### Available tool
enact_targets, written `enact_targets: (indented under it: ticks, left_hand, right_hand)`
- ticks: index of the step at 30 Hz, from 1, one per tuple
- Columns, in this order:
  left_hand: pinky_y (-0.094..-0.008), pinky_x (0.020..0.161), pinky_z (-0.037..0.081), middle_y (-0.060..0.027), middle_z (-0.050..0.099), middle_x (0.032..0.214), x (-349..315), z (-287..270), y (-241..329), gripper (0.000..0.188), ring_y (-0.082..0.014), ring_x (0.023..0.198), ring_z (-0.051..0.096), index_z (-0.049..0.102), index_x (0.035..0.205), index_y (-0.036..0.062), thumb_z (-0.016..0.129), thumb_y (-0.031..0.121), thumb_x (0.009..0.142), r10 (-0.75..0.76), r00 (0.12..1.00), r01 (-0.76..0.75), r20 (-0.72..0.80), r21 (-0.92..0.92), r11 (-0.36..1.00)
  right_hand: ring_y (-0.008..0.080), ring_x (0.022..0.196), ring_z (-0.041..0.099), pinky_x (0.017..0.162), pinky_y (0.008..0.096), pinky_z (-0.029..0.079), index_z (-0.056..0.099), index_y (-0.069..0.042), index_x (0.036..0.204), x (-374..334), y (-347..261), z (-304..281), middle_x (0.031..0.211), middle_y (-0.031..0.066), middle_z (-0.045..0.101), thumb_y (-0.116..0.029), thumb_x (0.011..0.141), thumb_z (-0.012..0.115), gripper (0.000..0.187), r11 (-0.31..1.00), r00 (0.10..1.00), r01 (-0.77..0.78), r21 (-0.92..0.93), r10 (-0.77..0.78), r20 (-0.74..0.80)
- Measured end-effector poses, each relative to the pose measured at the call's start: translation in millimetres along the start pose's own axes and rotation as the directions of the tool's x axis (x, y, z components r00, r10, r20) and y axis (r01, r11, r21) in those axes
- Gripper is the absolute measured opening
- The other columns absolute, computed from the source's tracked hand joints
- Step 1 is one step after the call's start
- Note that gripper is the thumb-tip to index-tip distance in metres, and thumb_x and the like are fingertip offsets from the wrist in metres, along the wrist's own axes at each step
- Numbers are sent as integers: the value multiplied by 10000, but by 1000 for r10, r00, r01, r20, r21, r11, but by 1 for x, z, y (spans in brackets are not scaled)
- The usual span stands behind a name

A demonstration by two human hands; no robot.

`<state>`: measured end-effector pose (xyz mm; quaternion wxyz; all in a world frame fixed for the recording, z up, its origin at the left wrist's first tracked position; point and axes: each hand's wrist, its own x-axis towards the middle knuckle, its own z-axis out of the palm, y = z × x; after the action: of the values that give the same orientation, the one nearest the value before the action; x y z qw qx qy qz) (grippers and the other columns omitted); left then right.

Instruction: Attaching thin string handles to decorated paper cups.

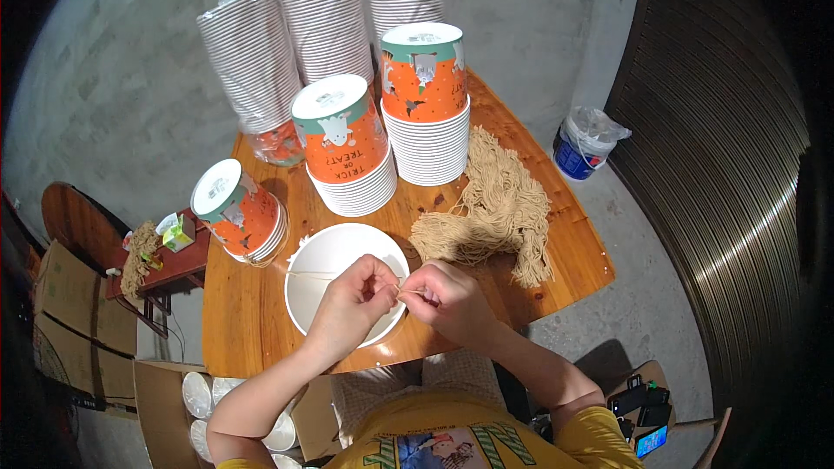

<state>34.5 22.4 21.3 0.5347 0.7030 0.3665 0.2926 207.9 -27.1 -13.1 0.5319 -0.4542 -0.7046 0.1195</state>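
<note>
A thin tan string [308, 274] is pinched in the fingertips of my left hand [352, 300] and my right hand [450, 300], which nearly meet. Both hands are closed. Beneath them a white paper bucket [306, 300] faces up with its inside showing. One end of the string trails leftward across its opening. Right of the bucket lies a loose heap of tan string [495, 204]. The small stretch between my fingertips is too fine to make out clearly.
Upside-down orange-and-green paper buckets stand in a short stack [239, 213], a middle stack [343, 135] and a tall stack [426, 87] on the wooden table [569, 252]. Plastic-wrapped bucket stacks [321, 22] rise behind. An open carton [165, 408] sits lower left; a blue-and-white pail [580, 149] stands right.
</note>
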Motion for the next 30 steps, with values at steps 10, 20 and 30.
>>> enact_targets:
  ticks: [10,20,30]
  left_hand:
    - [-193,607,441,14,562,765,1,-1,5,46,-48,654,526,537,948,35,566,47,915,-83,995,89,56,-129,988]
    - [-198,724,436,26,580,829,2,-2,0,67,-40,779,522,549,938,50,600,33,899,-38,999,39,11,-108,993]
    - [-197,752,432,25,566,844,5,-1,2,122,-44,801,528,527,939,65,602,-12,880,-40,999,45,26,-215,976]
  right_hand:
    - [132,587,533,540,269,446,601,-33,818,1,0,0,738,43,553,-43,759,726,139,1000,1000,-14,0,14,10]
    - [110,581,530,535,252,449,599,-34,834,0,1,4,763,41,569,-24,776,702,119,998,999,-35,55,36,-31]
    - [160,611,583,573,296,480,569,-30,884,-6,5,17,771,74,598,-41,837,649,93,957,969,-210,202,231,-87]
